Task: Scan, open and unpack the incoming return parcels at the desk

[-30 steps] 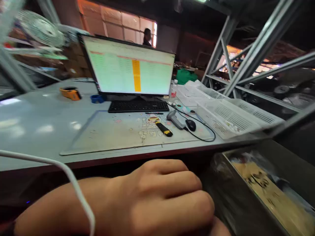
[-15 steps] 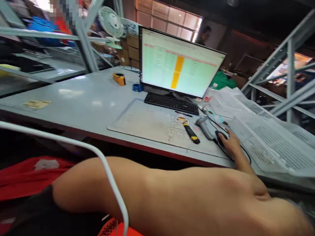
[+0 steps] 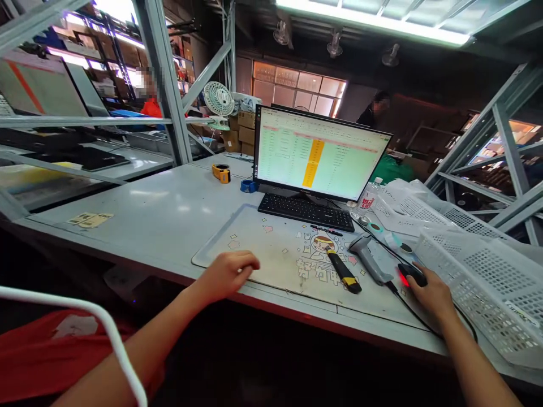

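Observation:
My right hand lies over a black computer mouse at the right of the desk, red light showing under it. My left hand rests at the front edge of the printed desk mat, fingers curled in and nothing seen in them. Between the hands lie a black-and-yellow utility knife and a grey barcode scanner with its cable. Behind them a black keyboard sits below a monitor that displays a table with an orange column. A pen lies before the keyboard.
White perforated plastic baskets crowd the right side, beside a bottle. Yellow and blue tape-like rolls stand left of the monitor. Paper slips lie at left. A white tube crosses the lower left foreground.
My left arm, a blurred shape across the foreground before, has drawn back and its hand now rests on the mat. The view has tilted upward. My right hand stays at the mouse.

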Tool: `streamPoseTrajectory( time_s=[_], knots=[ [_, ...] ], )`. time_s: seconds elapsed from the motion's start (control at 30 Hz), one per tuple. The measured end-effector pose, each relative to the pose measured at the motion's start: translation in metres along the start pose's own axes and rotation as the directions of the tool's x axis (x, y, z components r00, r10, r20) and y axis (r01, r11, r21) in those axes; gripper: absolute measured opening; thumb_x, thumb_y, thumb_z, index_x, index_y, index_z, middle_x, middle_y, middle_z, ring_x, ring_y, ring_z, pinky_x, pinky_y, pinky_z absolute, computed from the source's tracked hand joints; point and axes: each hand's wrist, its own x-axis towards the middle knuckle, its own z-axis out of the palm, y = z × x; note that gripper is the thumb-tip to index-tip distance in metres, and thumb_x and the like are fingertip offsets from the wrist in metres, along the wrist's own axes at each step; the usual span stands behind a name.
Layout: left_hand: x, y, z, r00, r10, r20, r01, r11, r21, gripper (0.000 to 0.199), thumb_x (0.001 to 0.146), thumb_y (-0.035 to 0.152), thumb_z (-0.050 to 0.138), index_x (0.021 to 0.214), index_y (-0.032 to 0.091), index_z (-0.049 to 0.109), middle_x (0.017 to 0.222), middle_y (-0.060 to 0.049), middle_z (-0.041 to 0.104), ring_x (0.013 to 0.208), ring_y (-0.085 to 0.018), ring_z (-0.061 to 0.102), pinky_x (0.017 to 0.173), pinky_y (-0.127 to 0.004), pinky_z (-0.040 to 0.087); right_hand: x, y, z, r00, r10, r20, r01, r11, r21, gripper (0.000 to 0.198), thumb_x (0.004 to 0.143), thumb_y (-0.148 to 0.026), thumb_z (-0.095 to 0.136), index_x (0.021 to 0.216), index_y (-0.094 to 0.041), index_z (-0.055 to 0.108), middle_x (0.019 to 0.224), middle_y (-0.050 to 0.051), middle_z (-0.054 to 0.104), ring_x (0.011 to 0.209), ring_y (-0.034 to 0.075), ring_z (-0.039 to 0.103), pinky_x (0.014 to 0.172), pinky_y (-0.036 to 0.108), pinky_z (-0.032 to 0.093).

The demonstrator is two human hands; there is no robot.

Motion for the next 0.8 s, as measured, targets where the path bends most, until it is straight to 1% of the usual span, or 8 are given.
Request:
streamPoseTrajectory(
  time_s=[0.07,0.17,0.27,0.33,0.43,0.5,0.6,0.8],
  knots=[
    [-0.013,-0.035,-0.007,0.973,-0.207,-0.104,0.208,0.978,-0.005,0.031,0.090,0.031,0.046,0.084,0.023,0.075,0.089,-0.002,0.079,0.082,-0.021,0.074,0.080,-0.030,0.054,-0.002,0.009,0.005,1.000,-0.024,0.018,0.024,1.000,0.005,0.068,0.084,-0.059,0.052,0.135,-0.019,0.071,0.134,0.018,0.073,0.125,0.040,0.069,0.114,0.054,0.051],
    [-0.025,-0.076,-0.011,0.864,-0.450,-0.227,0.440,0.893,-0.094,0.033,0.082,0.041,0.048,0.081,0.022,0.075,0.083,-0.004,0.078,0.080,-0.024,0.074,0.080,-0.032,0.056,-0.006,0.017,0.015,0.999,-0.045,-0.020,0.045,0.999,0.006,0.064,0.088,-0.058,0.048,0.136,-0.023,0.070,0.137,0.016,0.071,0.128,0.040,0.068,0.115,0.056,0.051],
    [-0.030,-0.096,-0.008,0.749,-0.599,-0.283,0.533,0.798,-0.280,0.035,0.079,0.047,0.051,0.084,0.020,0.073,0.081,-0.005,0.077,0.078,-0.024,0.075,0.079,-0.032,0.059,-0.005,0.021,0.022,0.999,-0.041,-0.036,0.041,0.999,-0.009,0.064,0.089,-0.062,0.049,0.137,-0.025,0.070,0.140,0.016,0.068,0.130,0.041,0.066,0.115,0.057,0.051],
    [-0.031,-0.098,-0.006,0.711,-0.637,-0.297,0.545,0.766,-0.340,0.036,0.078,0.049,0.052,0.085,0.020,0.072,0.081,-0.005,0.076,0.077,-0.023,0.074,0.079,-0.031,0.060,-0.004,0.021,0.023,0.999,-0.039,-0.026,0.038,0.999,-0.016,0.065,0.088,-0.065,0.050,0.134,-0.025,0.072,0.139,0.017,0.067,0.130,0.041,0.066,0.116,0.056,0.051],
    [-0.029,-0.093,-0.002,0.708,-0.628,-0.323,0.576,0.778,-0.251,0.038,0.077,0.050,0.050,0.086,0.021,0.074,0.080,-0.004,0.077,0.080,-0.024,0.075,0.081,-0.031,0.058,-0.005,0.016,0.019,0.997,-0.063,-0.053,0.062,0.998,-0.025,0.066,0.090,-0.066,0.048,0.130,-0.020,0.074,0.137,0.019,0.068,0.128,0.040,0.066,0.118,0.054,0.050],
    [-0.029,-0.090,-0.001,0.715,-0.614,-0.334,0.591,0.786,-0.179,0.039,0.077,0.050,0.049,0.086,0.023,0.075,0.080,-0.003,0.078,0.083,-0.025,0.076,0.082,-0.031,0.057,-0.009,0.012,0.014,0.990,-0.086,-0.112,0.082,0.996,-0.041,0.066,0.094,-0.064,0.046,0.133,-0.018,0.072,0.139,0.019,0.067,0.130,0.039,0.064,0.120,0.052,0.048],
    [-0.029,-0.090,-0.001,0.710,-0.622,-0.330,0.605,0.779,-0.164,0.039,0.076,0.050,0.047,0.084,0.024,0.075,0.082,-0.002,0.079,0.084,-0.025,0.077,0.081,-0.030,0.057,-0.017,0.012,0.009,0.981,-0.083,-0.174,0.071,0.995,-0.074,0.066,0.097,-0.062,0.047,0.141,-0.018,0.068,0.143,0.018,0.064,0.132,0.038,0.063,0.119,0.053,0.048],
    [-0.032,-0.097,-0.001,0.702,-0.631,-0.329,0.615,0.771,-0.164,0.041,0.076,0.052,0.047,0.086,0.025,0.075,0.084,-0.002,0.079,0.086,-0.024,0.077,0.082,-0.029,0.058,-0.024,0.032,0.014,0.992,-0.105,-0.074,0.096,0.989,-0.114,0.066,0.097,-0.064,0.048,0.142,-0.020,0.068,0.136,0.015,0.067,0.123,0.036,0.067,0.113,0.051,0.053]
  ],
)
